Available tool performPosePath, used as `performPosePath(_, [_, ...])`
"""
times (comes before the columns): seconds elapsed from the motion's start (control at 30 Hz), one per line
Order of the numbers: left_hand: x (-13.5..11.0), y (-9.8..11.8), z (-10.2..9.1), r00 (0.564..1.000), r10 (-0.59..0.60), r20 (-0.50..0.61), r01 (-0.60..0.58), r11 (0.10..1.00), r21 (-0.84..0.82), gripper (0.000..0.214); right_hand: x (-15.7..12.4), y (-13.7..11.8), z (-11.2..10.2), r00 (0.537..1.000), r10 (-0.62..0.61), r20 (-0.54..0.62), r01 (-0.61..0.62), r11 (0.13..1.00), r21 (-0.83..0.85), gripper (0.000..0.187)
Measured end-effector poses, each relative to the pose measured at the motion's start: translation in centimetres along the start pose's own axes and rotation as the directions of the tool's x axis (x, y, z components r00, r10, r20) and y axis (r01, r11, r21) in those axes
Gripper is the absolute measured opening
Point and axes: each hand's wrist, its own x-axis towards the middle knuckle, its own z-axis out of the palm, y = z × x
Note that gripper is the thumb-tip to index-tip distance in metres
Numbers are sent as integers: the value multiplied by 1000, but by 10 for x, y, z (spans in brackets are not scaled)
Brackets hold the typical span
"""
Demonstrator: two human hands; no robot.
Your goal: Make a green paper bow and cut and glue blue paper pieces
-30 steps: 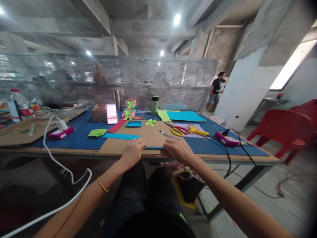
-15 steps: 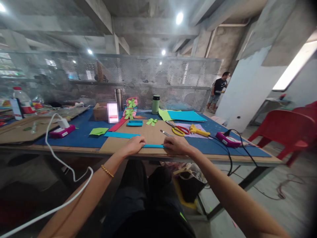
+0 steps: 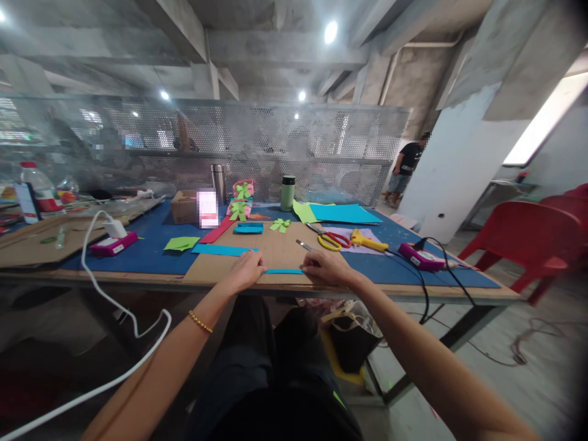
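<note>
A narrow blue paper strip lies on a brown cardboard sheet at the table's near edge. My left hand pinches the strip's left end, fingers closed on it. My right hand pinches its right end the same way. A metal craft knife lies just beyond my right hand. Another long blue strip lies past my left hand.
Yellow-and-red scissors, a yellow glue gun, a pink power strip with black cable, green paper bows, blue sheets, a green flask and a cardboard box are on the blue mat. Red chair right; a person stands behind.
Both hands slid onto the ends of the blue strip and closed on it; before, they lay flatter on the cardboard. The view shifted slightly.
</note>
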Motion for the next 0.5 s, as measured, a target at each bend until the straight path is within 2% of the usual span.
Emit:
performPosePath(0.13, [-14, -2, 12, 980, 78, -184, -56, 991, 120, 6, -2, -1, 1, 1000, -10, -27, 10, 1000, -5, 11])
performPosePath(0.23, [-30, 1, 20, 932, 137, -337, -47, 963, 264, 10, -2, 0, 5, 999, -27, -35, 28, 999, 19, 12])
performPosePath(0.3, [-39, 4, 24, 898, 183, -399, -31, 933, 358, 14, -3, 2, 8, 998, -30, -48, 31, 999, 17, 12])
performPosePath(0.4, [-48, 6, 26, 868, 256, -426, -36, 887, 460, 18, -5, 2, 10, 996, -37, -77, 37, 999, -2, 9])
performPosePath(0.5, [-52, 6, 27, 873, 284, -397, -61, 870, 489, 22, -7, 4, 11, 995, -42, -95, 41, 999, -16, 7])
